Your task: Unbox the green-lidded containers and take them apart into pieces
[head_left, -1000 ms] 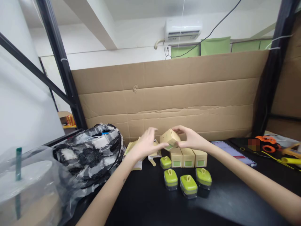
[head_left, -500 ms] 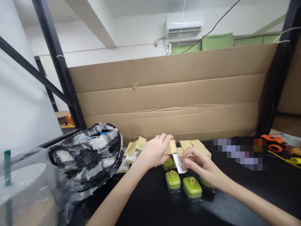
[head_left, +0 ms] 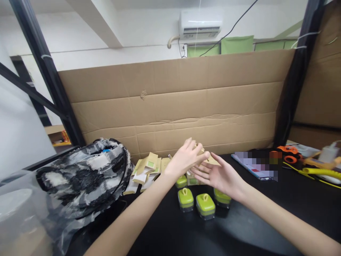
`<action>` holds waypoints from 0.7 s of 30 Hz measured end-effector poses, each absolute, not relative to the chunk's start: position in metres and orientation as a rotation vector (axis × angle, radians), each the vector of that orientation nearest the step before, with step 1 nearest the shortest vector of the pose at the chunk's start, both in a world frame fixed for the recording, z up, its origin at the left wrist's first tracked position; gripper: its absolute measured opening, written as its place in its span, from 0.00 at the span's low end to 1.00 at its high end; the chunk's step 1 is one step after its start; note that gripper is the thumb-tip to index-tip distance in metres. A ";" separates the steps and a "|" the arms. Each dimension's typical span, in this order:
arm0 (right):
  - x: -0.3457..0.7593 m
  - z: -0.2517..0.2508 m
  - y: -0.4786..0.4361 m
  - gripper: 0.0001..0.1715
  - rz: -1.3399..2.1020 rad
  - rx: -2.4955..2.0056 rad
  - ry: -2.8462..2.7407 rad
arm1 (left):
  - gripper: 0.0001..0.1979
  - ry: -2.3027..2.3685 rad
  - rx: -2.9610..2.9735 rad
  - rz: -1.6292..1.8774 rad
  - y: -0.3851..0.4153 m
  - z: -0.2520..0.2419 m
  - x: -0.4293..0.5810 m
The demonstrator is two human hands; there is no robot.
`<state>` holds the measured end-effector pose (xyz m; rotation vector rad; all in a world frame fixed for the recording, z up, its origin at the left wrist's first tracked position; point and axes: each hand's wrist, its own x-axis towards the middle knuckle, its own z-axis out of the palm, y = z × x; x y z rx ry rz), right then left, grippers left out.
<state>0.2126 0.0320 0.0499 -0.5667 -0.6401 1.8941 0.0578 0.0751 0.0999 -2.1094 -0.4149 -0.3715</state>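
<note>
My left hand (head_left: 186, 158) is closed round a small tan cardboard box (head_left: 199, 148), most of it hidden behind my fingers. Palm up and fingers stretched, my right hand (head_left: 217, 174) is open just below and to the right of the box. Whether its fingertips touch the box I cannot tell. Below the hands stand several small containers with green lids and loop handles: one at the left (head_left: 185, 200), one in the middle (head_left: 205, 206), one at the right (head_left: 222, 198) partly under my right hand. A further green container (head_left: 181, 181) sits behind them, partly covered by my left hand.
Opened tan boxes (head_left: 149, 165) lie in a pile left of my hands, with more behind them. A grey-and-black shaggy bag (head_left: 87, 174) and a plastic-wrapped cup (head_left: 16, 213) are at the left. A phone-like slab (head_left: 253, 167) and orange toy vehicle (head_left: 289, 153) lie right. Cardboard (head_left: 173, 106) walls the back.
My left hand has raised and turned the box, and its white flap is out of sight. My right hand has opened from a curl, palm up. The view has shifted slightly right.
</note>
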 end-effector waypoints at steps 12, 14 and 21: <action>0.252 0.056 0.045 0.08 1.486 -0.746 -1.008 | 0.21 -0.655 -2.462 -0.648 0.060 0.114 0.054; 0.270 0.064 0.047 0.09 1.325 -0.874 -1.168 | 0.24 -1.025 -2.674 -1.060 0.062 0.111 0.046; 0.313 0.056 0.033 0.20 0.493 -1.489 -1.941 | 0.32 -1.590 -2.929 -1.748 0.075 0.090 0.030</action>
